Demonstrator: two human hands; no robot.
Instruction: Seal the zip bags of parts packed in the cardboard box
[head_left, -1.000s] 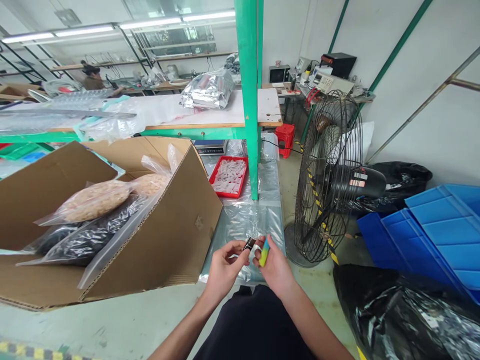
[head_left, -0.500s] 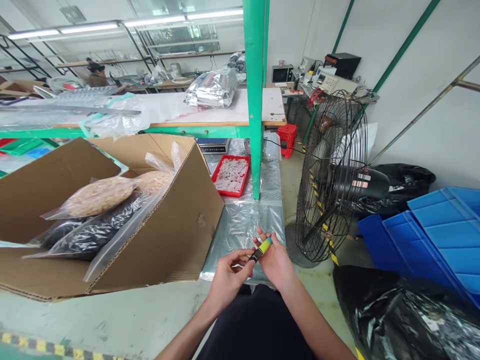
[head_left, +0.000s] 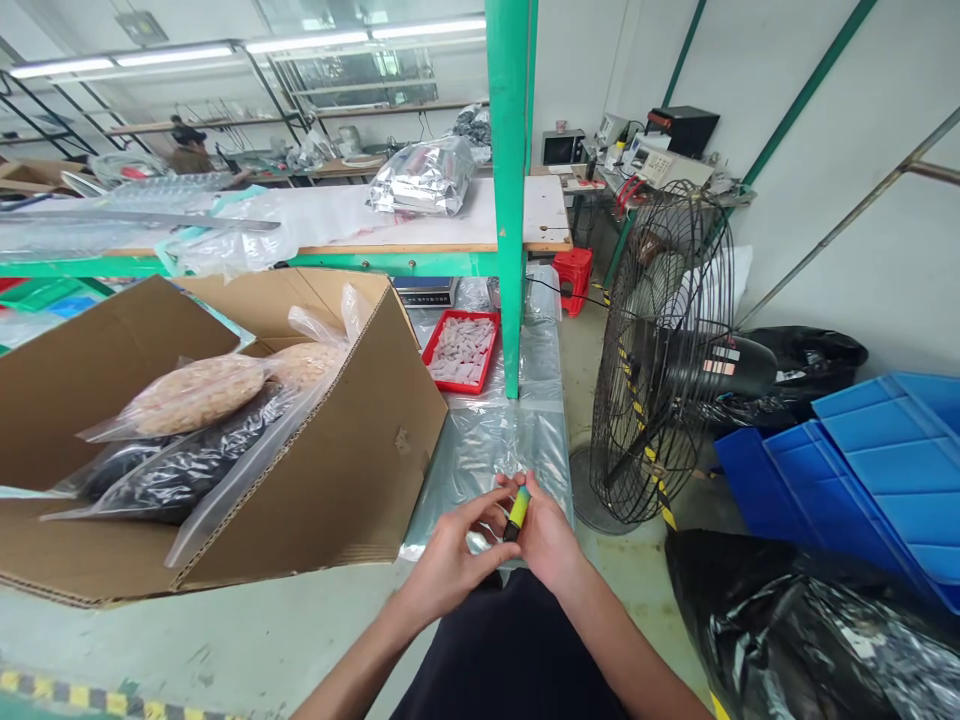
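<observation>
A small yellow-green tube (head_left: 518, 508) with a black lower end and a bluish tip is held between my two hands, low in the middle of the view. My left hand (head_left: 456, 556) curls around from the left, its thumb at the black end and its fingers behind the tube. From the other side my right hand (head_left: 551, 540) grips the tube near its bluish tip, the thumb along its edge. Some of the fingertips are hidden. Beneath both hands spreads a plastic-covered surface (head_left: 480, 445).
An open cardboard box (head_left: 375, 450) holding bagged parts stands at left. Ahead, a red tray (head_left: 426, 355) of small whitish pieces lies beside a green post (head_left: 510, 230). To the right are a floor fan (head_left: 664, 370), blue bins (head_left: 817, 475) and a black bag (head_left: 742, 620).
The tube has turned more upright and moved slightly down. My left hand's fingers have opened out and reached farther along it; my right hand's fingers have curled in closer.
</observation>
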